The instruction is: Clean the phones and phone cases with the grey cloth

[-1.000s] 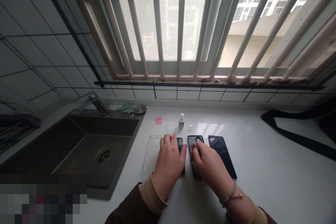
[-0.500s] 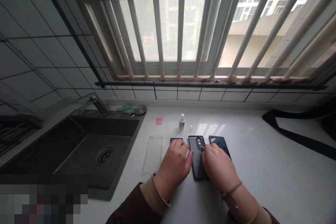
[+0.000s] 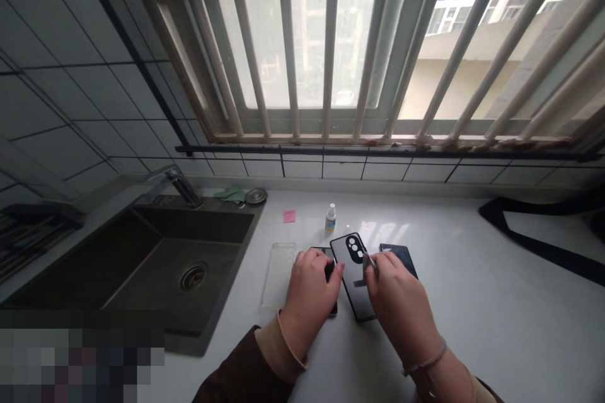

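Observation:
A black-rimmed phone case (image 3: 355, 293) with camera cutouts leans at a tilt in front of me. My right hand (image 3: 397, 289) is closed on its right edge; a small grey piece (image 3: 370, 262) shows by the fingertips, and I cannot tell what it is. Left of the case, my left hand (image 3: 314, 283) curls over a dark phone (image 3: 333, 310), mostly covering it. The left thumb is close to the case's left edge. Something dark shows between thumb and fingers, too unclear to name. Partly behind my right hand lies another dark phone-like slab (image 3: 399, 257).
A clear phone case (image 3: 276, 277) lies left of my left hand. Behind stand a small white bottle (image 3: 330, 219) and a pink sticky note (image 3: 289, 216). The sink (image 3: 231, 264) with its faucet (image 3: 182, 186) is at left. A black strap (image 3: 494, 211) lies at right.
The black-rimmed case has gone from lying flat to tilted up and turned, its top leaning left. More of the phone under my left hand shows. The view shifted slightly.

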Action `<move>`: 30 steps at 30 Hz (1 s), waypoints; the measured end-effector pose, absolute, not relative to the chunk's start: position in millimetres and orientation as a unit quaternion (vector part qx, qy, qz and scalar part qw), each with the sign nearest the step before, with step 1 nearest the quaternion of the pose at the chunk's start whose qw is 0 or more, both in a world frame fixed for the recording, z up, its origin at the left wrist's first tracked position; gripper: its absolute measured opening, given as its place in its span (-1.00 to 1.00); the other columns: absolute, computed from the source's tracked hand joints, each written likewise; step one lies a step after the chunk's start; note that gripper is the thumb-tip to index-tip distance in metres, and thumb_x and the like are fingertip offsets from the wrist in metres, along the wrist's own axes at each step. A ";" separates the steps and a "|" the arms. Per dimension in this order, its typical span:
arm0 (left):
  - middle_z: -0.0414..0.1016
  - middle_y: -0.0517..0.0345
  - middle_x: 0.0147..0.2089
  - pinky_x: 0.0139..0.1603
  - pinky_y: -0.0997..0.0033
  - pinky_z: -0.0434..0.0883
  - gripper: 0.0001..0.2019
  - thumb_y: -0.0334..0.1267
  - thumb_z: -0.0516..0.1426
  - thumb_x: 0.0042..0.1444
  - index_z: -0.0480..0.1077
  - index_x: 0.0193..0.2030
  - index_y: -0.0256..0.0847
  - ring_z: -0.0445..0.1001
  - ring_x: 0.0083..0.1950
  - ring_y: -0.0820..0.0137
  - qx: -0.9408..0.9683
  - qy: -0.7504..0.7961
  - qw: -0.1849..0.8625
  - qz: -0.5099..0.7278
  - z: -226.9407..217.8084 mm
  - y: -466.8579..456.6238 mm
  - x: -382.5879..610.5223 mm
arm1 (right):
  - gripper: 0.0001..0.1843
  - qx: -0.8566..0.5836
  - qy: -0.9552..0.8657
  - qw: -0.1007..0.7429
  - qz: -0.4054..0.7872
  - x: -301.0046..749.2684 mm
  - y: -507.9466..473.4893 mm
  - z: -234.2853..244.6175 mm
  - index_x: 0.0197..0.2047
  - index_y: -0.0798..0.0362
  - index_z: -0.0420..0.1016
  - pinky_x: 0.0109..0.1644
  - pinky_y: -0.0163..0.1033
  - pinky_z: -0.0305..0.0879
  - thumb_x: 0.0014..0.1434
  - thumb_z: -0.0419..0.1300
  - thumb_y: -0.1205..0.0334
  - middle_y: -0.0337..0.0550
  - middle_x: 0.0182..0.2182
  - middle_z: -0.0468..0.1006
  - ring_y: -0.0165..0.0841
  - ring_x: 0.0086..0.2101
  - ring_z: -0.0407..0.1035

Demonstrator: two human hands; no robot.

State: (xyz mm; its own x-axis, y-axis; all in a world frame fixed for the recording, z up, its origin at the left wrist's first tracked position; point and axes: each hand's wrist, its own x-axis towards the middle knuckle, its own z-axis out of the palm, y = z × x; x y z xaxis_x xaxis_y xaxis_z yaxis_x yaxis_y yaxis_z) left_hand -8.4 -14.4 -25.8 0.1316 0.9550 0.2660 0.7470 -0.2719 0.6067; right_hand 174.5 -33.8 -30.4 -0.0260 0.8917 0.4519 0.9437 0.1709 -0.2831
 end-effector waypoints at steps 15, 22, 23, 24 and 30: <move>0.69 -0.03 -0.09 0.03 0.24 0.47 -0.56 0.08 0.02 0.48 0.58 -0.05 -0.19 0.62 -0.06 0.19 0.548 0.480 0.472 0.497 -15.4 -12.8 -11.3 | -0.63 -0.567 -0.626 0.462 0.271 169.6 -38.2 -10.4 -0.05 0.01 0.63 0.03 -0.12 0.48 0.48 0.10 -0.04 -0.01 -0.08 0.69 -0.15 -0.09 0.56; 0.63 -0.15 0.20 0.38 0.05 0.38 -0.42 0.16 0.01 0.47 0.51 0.29 -0.25 0.57 0.25 0.05 0.277 0.270 0.786 0.483 -9.0 -13.9 -1.4 | -0.43 -0.548 -0.544 0.458 0.441 170.4 -35.8 -12.9 0.02 0.09 0.67 -0.13 -0.19 0.48 0.38 0.18 -0.27 -0.03 -0.24 0.70 -0.16 -0.19 0.55; 0.62 -0.16 0.21 0.39 0.04 0.37 -0.41 0.17 0.00 0.47 0.50 0.31 -0.25 0.57 0.25 0.06 0.239 0.247 0.816 0.466 -6.8 -13.8 -1.3 | -0.42 -0.542 -0.542 0.457 0.451 170.3 -35.9 -12.5 0.02 0.09 0.68 -0.15 -0.20 0.48 0.37 0.20 -0.27 -0.04 -0.25 0.69 -0.17 -0.21 0.54; 0.62 -0.18 0.22 0.40 0.04 0.36 -0.39 0.17 -0.02 0.47 0.50 0.31 -0.27 0.57 0.26 0.06 0.210 0.231 0.838 0.448 -4.7 -13.4 -1.8 | -0.42 -0.535 -0.541 0.458 0.461 170.1 -36.0 -12.2 0.02 0.09 0.68 -0.17 -0.21 0.47 0.36 0.22 -0.27 -0.05 -0.24 0.69 -0.19 -0.22 0.53; 0.48 -0.24 0.36 0.29 -0.22 0.44 -0.32 0.24 -0.12 0.47 0.43 0.36 -0.25 0.51 0.31 -0.05 0.167 0.193 0.880 0.400 1.1 -7.9 -12.8 | -0.43 -0.490 -0.397 0.523 0.573 167.0 -32.4 -14.5 0.10 0.09 0.65 -0.26 -0.16 0.56 0.29 0.32 -0.22 0.03 -0.11 0.71 -0.17 -0.23 0.58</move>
State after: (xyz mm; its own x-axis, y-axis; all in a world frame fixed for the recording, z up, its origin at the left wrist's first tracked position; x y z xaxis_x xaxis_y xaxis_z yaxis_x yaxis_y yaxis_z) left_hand -12.8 -7.9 1.1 0.6060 0.7681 -0.2067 -0.6389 0.6248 0.4487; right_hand 167.0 -32.4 -14.5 0.0285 0.9890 -0.1454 -0.2097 -0.1363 -0.9682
